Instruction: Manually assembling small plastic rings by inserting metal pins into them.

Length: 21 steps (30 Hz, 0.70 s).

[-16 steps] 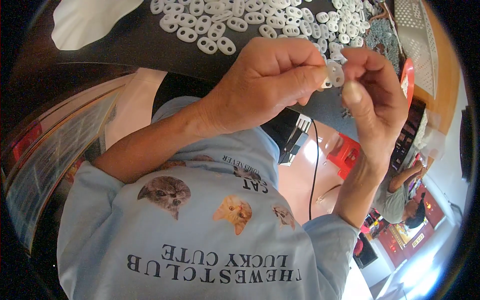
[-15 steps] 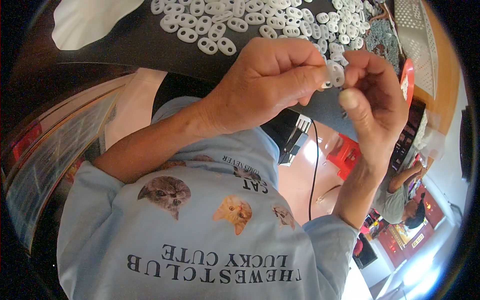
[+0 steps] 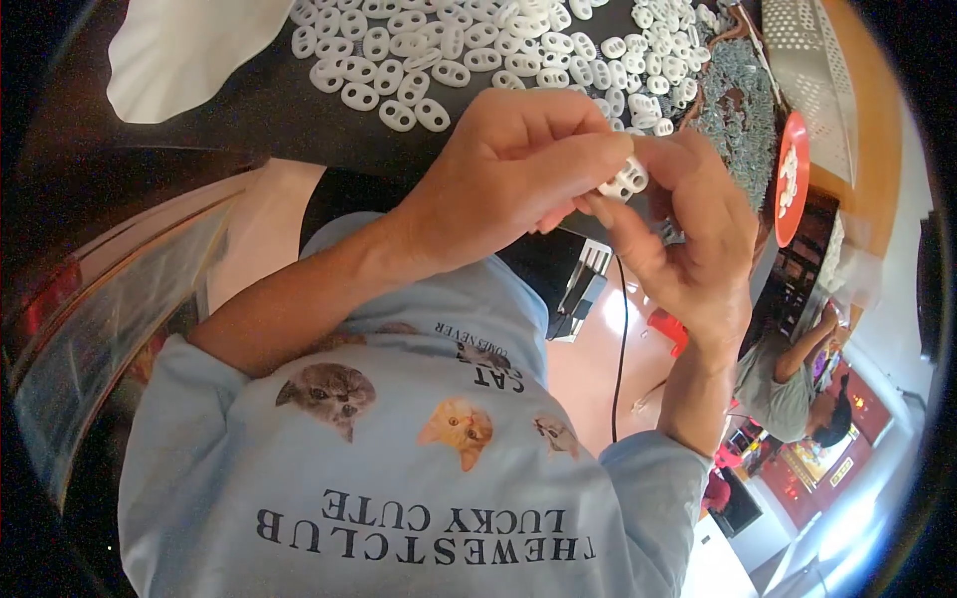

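A small white plastic piece with round holes (image 3: 625, 182) is held up above the near edge of the dark table. My left hand (image 3: 523, 174) pinches its left side between thumb and bent fingers, which hide part of it. From the right, the thumb and forefinger of my right hand (image 3: 698, 224) close on the same piece. Whether it is one piece or two stacked together I cannot tell. Just beyond my hands lie many loose white two-holed plastic pieces (image 3: 397, 116), spread over the black tabletop (image 3: 229, 125).
Right of the pieces lies a heap of small grey parts (image 3: 736, 115). A red plate (image 3: 795, 204) with white bits and a white perforated tray (image 3: 809, 75) stand further right. A white wavy-edged sheet (image 3: 184, 60) lies far left. A black cable (image 3: 619, 374) hangs below; another person (image 3: 783, 394) sits at right.
Both hands have moved slightly left and down with the white piece. My right thumb has come in against it, where before it stood apart. More of the red plate shows.
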Each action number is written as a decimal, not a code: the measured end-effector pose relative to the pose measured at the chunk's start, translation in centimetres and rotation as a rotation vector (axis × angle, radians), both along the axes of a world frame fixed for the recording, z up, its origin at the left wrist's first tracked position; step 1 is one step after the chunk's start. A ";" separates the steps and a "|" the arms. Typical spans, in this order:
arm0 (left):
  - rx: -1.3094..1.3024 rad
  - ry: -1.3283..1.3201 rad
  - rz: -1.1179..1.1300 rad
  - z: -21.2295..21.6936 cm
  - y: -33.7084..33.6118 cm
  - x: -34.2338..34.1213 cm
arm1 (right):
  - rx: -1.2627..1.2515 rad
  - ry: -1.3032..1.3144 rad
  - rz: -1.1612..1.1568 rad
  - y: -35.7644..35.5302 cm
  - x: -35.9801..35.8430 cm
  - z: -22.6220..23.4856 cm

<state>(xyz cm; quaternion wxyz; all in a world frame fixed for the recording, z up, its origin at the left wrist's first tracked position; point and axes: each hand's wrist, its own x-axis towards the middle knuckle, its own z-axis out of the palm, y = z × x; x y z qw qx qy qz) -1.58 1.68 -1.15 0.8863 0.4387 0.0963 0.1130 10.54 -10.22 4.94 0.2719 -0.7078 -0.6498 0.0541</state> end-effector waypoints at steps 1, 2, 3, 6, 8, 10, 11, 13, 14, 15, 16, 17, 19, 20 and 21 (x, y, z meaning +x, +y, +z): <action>0.074 -0.018 0.027 -0.1 -0.1 0.1 | -0.009 -0.007 0.012 0.0 0.0 0.0; 0.147 -0.035 0.053 -0.3 -0.2 0.1 | -0.017 -0.013 0.024 -0.1 -0.1 0.0; 0.149 -0.037 0.053 -0.4 -0.2 0.1 | -0.016 -0.015 0.023 -0.1 -0.1 -0.1; 0.133 -0.043 0.052 -0.6 -0.2 0.1 | 0.001 0.004 -0.001 -0.2 -0.1 -0.3; 0.083 -0.028 0.021 -0.2 -0.2 0.0 | -0.078 0.034 -0.078 -0.7 -0.2 -0.2; 0.121 -0.023 0.034 -0.3 -0.3 0.1 | -0.057 -0.023 -0.080 -0.5 -0.4 0.0; 0.158 -0.019 0.045 -0.4 -0.3 0.2 | -0.036 -0.082 -0.083 -0.5 -0.4 0.0; 0.169 -0.017 0.043 -0.6 -0.2 0.2 | -0.045 -0.121 -0.041 -0.5 -0.1 -0.2; 0.180 -0.016 0.040 -0.6 -0.2 0.2 | -0.053 -0.163 0.002 -0.5 0.1 -0.4; 0.179 -0.016 0.037 -0.6 -0.2 0.3 | -0.054 -0.163 -0.002 -0.4 0.1 -0.6; 0.180 -0.010 0.043 -0.5 -0.2 0.3 | -0.009 -0.185 0.004 -0.2 0.1 -0.8; 0.181 -0.003 0.048 -0.4 -0.2 0.4 | 0.037 -0.208 0.010 -0.2 0.0 -1.0; 0.174 -0.006 0.046 -0.4 -0.2 0.3 | 0.034 -0.198 0.015 -0.2 0.1 -0.9; 0.167 -0.009 0.045 -0.4 -0.2 0.3 | 0.032 -0.189 0.021 -0.2 0.1 -0.9; 0.167 -0.008 0.045 -0.5 -0.3 0.3 | 0.032 -0.188 0.021 -0.2 0.2 -0.9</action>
